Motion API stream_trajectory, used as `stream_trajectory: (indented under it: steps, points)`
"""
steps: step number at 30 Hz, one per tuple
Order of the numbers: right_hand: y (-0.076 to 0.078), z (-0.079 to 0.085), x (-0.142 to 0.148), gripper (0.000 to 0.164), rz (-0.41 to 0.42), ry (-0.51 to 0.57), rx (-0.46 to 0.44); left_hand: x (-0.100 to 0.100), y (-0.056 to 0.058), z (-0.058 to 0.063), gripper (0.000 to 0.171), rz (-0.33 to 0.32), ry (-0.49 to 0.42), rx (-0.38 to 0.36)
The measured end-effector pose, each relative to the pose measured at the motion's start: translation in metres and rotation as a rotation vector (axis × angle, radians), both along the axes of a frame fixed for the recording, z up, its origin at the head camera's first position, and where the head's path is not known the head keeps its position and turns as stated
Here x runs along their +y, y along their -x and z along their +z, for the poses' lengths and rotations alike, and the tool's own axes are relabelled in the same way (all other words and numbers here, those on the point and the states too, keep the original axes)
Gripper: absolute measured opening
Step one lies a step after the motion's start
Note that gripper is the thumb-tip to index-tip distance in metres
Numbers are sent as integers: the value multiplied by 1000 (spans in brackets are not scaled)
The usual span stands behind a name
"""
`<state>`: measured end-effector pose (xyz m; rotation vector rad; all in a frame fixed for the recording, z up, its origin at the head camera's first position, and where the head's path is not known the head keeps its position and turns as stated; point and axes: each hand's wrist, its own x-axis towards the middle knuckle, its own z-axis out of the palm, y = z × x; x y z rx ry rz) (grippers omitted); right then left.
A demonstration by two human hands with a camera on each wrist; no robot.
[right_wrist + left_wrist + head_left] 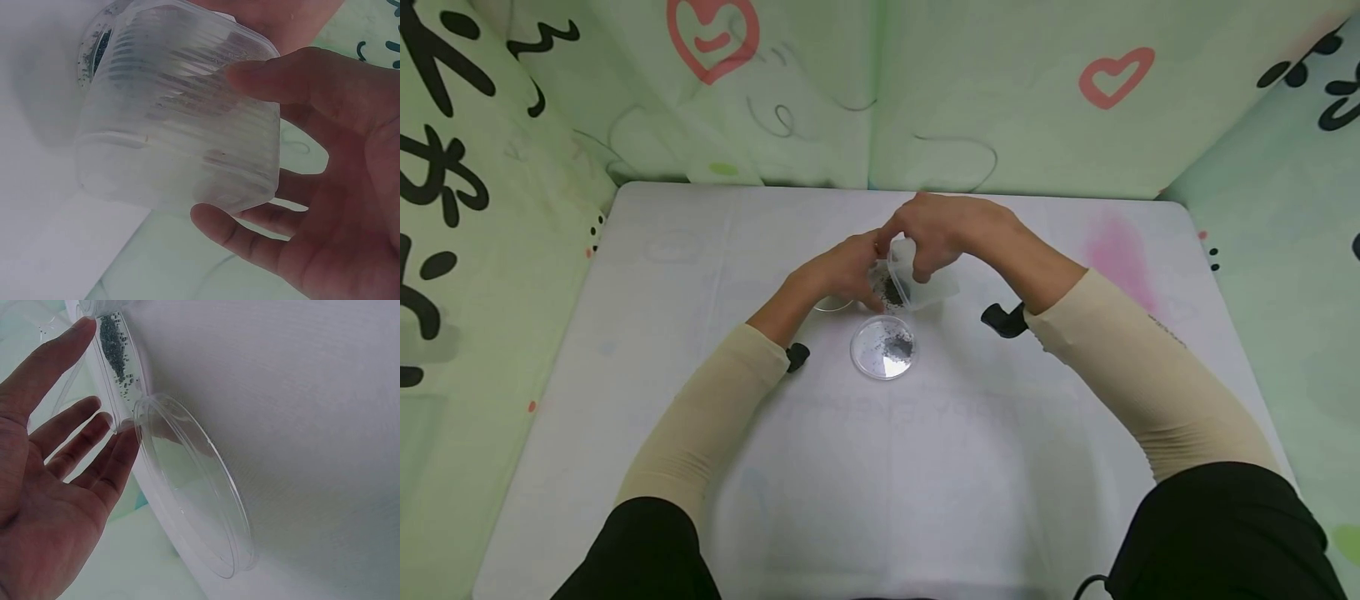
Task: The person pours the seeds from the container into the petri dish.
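My right hand (943,229) grips a translucent plastic container (181,125) with ribbed sides, thumb on one side and fingers on the other. It is tilted on its side, mouth towards the left, over a clear petri dish (134,365) with dark granules. Around that dish my left hand (846,268) has its thumb at one edge and its fingers at the opposite one. Nearer me lies a second petri dish (883,348) with scattered dark granules. A third clear dish (194,487) without granules stands beside my left fingers; in the head view my hand partly hides it.
All this sits on a table with a white cloth (887,467), towards its far edge. Pale green printed curtains (1000,100) enclose the back and both sides. A pink stain (1120,250) marks the cloth at the far right.
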<state>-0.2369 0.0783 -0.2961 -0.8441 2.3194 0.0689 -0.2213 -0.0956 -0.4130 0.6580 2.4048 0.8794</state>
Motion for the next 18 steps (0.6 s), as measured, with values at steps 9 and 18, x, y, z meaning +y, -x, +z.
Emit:
stream_trajectory:
  steps: [9,18]
  points:
    - [-1,-1,13,68,14,100,14,1,2,0,86,-53,44,55]
    - [-3,-3,31,62,14,163,32,1,2,0,86,-103,108,90]
